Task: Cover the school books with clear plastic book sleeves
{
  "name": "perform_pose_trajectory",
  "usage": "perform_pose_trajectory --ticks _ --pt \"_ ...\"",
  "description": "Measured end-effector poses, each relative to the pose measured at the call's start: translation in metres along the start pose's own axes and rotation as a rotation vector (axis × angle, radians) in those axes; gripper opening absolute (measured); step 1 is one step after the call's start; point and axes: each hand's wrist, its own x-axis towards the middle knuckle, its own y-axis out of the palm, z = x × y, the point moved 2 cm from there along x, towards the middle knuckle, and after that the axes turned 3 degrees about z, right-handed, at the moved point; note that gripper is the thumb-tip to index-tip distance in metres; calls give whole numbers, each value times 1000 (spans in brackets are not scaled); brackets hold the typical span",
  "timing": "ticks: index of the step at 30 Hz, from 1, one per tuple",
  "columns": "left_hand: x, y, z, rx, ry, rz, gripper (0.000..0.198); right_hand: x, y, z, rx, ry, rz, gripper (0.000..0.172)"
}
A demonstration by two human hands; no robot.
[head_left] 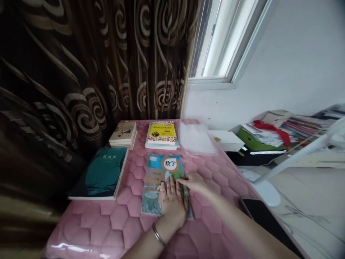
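Maths book (152, 180) lay at twelve o'clock on the pink table (107, 226). My left hand (173, 203) was flat on the cover, fingers extended, grasping nothing; my right hand (194, 182), half-curled, met its three-o'clock edge — grip unclear. I judged it light, bendy, probably slick — best held by opposite edges.

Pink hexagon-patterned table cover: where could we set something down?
Free: between the dark green book and the multicoloured paper textbook, and nearside of the green book. Crowded: the far side, with beige books, a yellow-white book and clear plastic sheets; the textbook, under the left hand.
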Motion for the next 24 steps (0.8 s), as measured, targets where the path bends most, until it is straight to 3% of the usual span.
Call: perform_pose_trajectory --ticks 4,7,9,13,16,19,22,24 --pt "0 0 -4 -43 -18 25 69 -6 5 6 -88 22 -89 35" --pt "6 -2 8 -71 -22 32 66 -10 7 6 -92 24 -131 34" --pt "12 -7 30 -61 -25 27 61 -12 8 5 -78 16 -137 35" --pt "19 -22 94 60 -208 -67 56 -10 7 4 -25 22 -146 40" --pt "20 -29 119 73 -280 -155 53 -6 5 2 46 22 -143 42" --pt "27 -31 118 -142 -325 -199 51 -3 6 1 145 21 -107 40" --pt "47 -34 116 -456 -416 -152 54 -7 13 1 268 -5 -57 22" --pt "63 -37 123 -569 -467 -106 50 -12 20 2 443 -45 -17 25"
